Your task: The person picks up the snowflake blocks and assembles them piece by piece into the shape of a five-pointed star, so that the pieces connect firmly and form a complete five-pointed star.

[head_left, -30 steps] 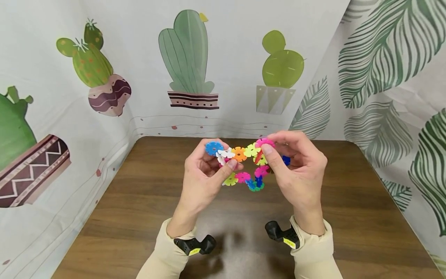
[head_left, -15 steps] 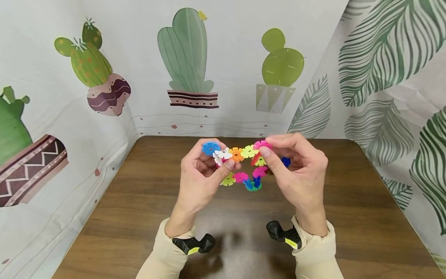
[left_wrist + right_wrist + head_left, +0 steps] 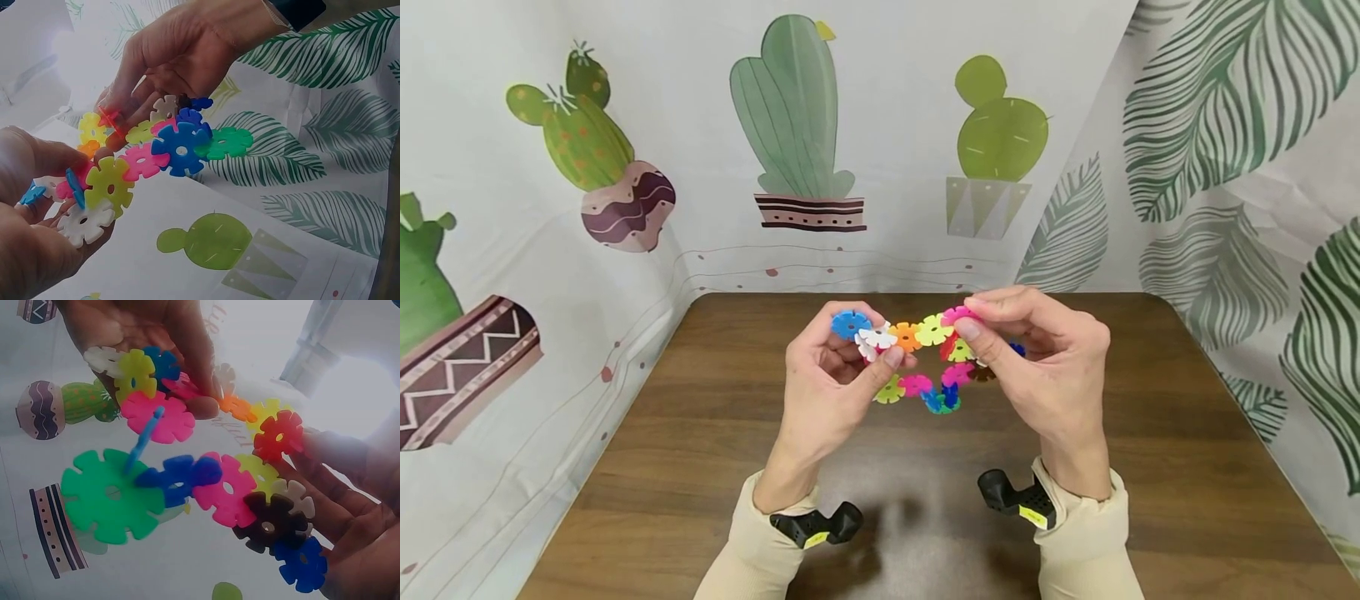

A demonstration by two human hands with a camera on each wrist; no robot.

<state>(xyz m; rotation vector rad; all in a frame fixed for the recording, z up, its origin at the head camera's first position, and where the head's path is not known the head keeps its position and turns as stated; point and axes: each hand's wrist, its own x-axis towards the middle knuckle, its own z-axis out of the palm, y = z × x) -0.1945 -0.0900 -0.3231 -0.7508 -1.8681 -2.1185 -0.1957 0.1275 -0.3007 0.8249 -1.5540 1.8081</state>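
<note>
Both hands hold up a looped chain of slotted, flower-shaped plastic discs above the table. In the head view my left hand (image 3: 827,392) pinches it around a white disc (image 3: 877,337), beside a light-blue disc (image 3: 850,325). An orange disc (image 3: 906,337) and a yellow disc (image 3: 933,330) span the gap to my right hand (image 3: 1056,367). Between that hand's thumb and fingers is a pink disc (image 3: 958,314). A red disc (image 3: 279,435) sits close to the right fingers. Lower in the loop hang a green disc (image 3: 112,495) and a brown disc (image 3: 267,526). Fingers hide some joints.
A brown wooden table (image 3: 715,467) lies below the hands. Behind it hangs a white cloth backdrop (image 3: 902,100) printed with cacti and leaves. Each wrist wears a black camera mount, on the left (image 3: 816,527) and on the right (image 3: 1018,500).
The chain and left hand have shifted slightly left in the head view. The top pink disc has tilted flatter. The brown disc now shows below the right thumb. Both grips persist.
</note>
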